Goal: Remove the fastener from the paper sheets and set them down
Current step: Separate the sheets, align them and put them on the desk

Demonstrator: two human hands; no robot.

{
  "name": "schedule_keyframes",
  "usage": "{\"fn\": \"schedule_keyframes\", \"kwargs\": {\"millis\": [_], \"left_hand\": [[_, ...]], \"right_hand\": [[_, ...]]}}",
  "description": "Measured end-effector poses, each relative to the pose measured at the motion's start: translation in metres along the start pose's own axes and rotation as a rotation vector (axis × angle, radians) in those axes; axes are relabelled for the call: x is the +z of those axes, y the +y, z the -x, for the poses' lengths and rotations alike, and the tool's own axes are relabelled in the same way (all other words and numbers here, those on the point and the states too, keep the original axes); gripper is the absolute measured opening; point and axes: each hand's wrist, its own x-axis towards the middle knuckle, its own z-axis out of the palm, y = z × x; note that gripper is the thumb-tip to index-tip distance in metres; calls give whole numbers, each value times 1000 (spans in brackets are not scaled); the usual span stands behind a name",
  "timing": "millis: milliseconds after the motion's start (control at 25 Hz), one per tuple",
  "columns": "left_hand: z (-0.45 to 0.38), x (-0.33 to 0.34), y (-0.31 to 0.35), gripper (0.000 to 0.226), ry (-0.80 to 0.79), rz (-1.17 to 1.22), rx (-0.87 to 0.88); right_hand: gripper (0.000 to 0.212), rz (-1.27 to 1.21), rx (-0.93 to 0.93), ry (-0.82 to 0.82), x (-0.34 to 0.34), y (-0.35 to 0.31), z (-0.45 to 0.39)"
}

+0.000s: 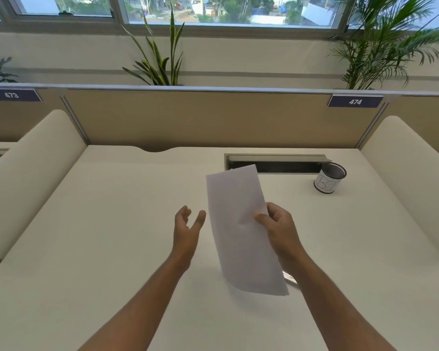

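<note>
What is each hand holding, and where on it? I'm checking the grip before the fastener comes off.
The right hand pinches the paper sheets at their right edge, about midway along. The left hand is open and holds nothing. No fastener is visible.

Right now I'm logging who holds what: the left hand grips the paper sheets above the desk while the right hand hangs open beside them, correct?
Not quite: the hands are swapped. The head view shows the right hand gripping the paper sheets above the desk, while the left hand hangs open beside them.

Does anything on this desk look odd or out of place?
Nothing is spilled or damaged. The paper sheets hang tilted in the right hand, the left hand is open beside them, and the cup stands upright.
</note>
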Motion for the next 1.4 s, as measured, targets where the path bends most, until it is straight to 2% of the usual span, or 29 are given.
{"fn": "schedule_keyframes", "kwargs": {"millis": [80, 160, 320, 400, 640, 880, 1000, 1120, 1400], "left_hand": [[-6, -8, -1, 73, -142, -7, -49], [-7, -9, -1, 65, -202, -34, -15], [-4, -9, -2, 25, -110, 10, 100], [2, -11, -1, 16, -98, 57, 136], [16, -20, 12, 23, -102, 97, 234], [25, -12, 13, 20, 115, -18, 388], [24, -10, 1, 22, 96, -66, 357], [19, -11, -15, 16, 31, -145, 329], [1, -7, -30, 12, -35, -310, 208]], "right_hand": [[15, -81, -16, -7, -12, 4, 0], [16, -109, -40, 15, -21, 10, -1], [20, -90, -80, 102, -27, 22, -2], [23, -83, -117, 134, -25, 25, -3], [19, -51, -218, 219, -11, 27, -5], [24, -10, -293, 290, 8, 29, -3], [32, 80, -226, 224, 17, 43, -5], [42, 162, -113, 183, 21, 56, -9], [27, 467, 16, 149, 26, 88, -20]]}}
